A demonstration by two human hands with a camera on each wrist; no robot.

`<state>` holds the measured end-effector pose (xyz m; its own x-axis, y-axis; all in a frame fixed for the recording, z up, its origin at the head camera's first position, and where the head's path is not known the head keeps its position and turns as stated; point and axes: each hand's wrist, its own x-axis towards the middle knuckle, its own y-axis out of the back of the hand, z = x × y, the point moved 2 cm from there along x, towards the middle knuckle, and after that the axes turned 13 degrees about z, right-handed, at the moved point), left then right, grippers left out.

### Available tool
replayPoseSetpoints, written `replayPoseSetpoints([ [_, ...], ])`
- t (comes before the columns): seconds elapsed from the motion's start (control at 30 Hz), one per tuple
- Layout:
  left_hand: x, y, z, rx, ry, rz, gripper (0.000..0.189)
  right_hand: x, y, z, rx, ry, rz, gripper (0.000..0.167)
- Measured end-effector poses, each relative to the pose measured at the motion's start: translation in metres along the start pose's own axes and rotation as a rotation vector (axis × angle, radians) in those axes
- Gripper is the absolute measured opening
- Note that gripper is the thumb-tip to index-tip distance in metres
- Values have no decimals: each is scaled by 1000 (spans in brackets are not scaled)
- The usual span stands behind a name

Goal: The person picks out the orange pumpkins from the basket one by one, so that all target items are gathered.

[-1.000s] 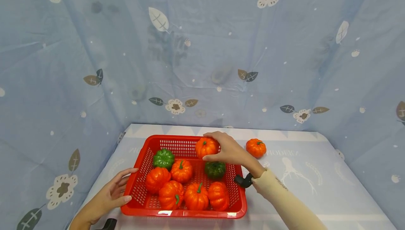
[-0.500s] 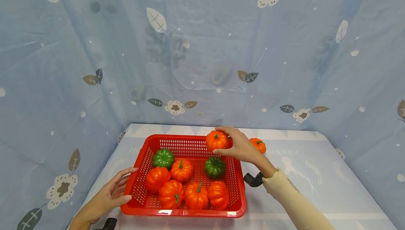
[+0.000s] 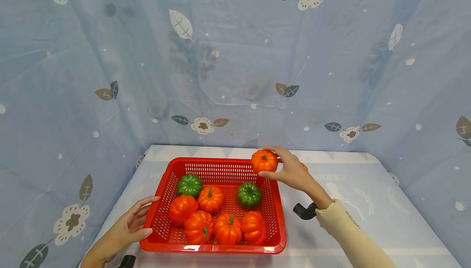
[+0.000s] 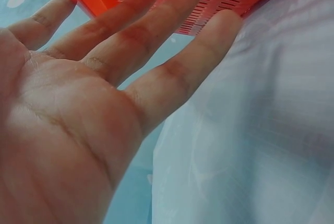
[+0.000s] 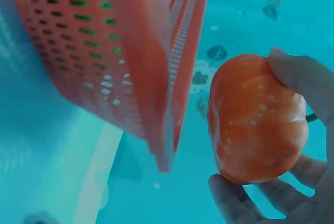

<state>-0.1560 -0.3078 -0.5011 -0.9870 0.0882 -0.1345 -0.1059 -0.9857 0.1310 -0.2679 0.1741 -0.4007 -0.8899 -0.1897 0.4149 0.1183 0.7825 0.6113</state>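
My right hand point(image 3: 290, 170) holds a small orange pumpkin point(image 3: 264, 161) between thumb and fingers, above the back right corner of a red plastic basket point(image 3: 212, 248). In the right wrist view the pumpkin point(image 5: 258, 122) is raised beside the basket's slotted wall, its green stem facing the palm. My left hand point(image 3: 126, 228) rests at the basket's left side, its fingers point(image 4: 172, 72) extended against the wall. Inside the basket lie a green pumpkin point(image 3: 189, 185) at the back left, another green pumpkin point(image 3: 250, 194) at the right, and several orange pumpkins point(image 3: 228, 229) toward the front.
Another orange pumpkin point(image 3: 305, 167) lies on the table behind my right hand, mostly hidden by it. The pale patterned tablecloth point(image 3: 368, 219) extends to the right of the basket. A blue floral curtain point(image 3: 235, 63) encloses the table at the back and sides.
My right hand has carried its orange pumpkin up and to the right, from over the basket's inside to its back right corner. The left hand and basket stay in place.
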Motion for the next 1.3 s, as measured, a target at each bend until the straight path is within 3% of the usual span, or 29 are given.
replayPoseSetpoints([
  [0.27, 0, -1, 1, 5, -35, 6, 75, -7, 13, 17, -20, -38, 36, 80],
  [0.53, -2, -1, 2, 13, -15, 16, 75, -13, 23, 43, -43, -68, 93, 80],
  [0.7, -1, -2, 2, 8, -15, 17, 75, -18, 32, 60, -58, -128, 113, 79],
  [1.03, 1, -4, 3, 42, -2, 73, 77, -26, 52, 95, -54, -169, 173, 83],
  [1.3, 1, -5, 5, 19, -34, 54, 74, -32, 63, 120, -94, -254, 205, 86],
])
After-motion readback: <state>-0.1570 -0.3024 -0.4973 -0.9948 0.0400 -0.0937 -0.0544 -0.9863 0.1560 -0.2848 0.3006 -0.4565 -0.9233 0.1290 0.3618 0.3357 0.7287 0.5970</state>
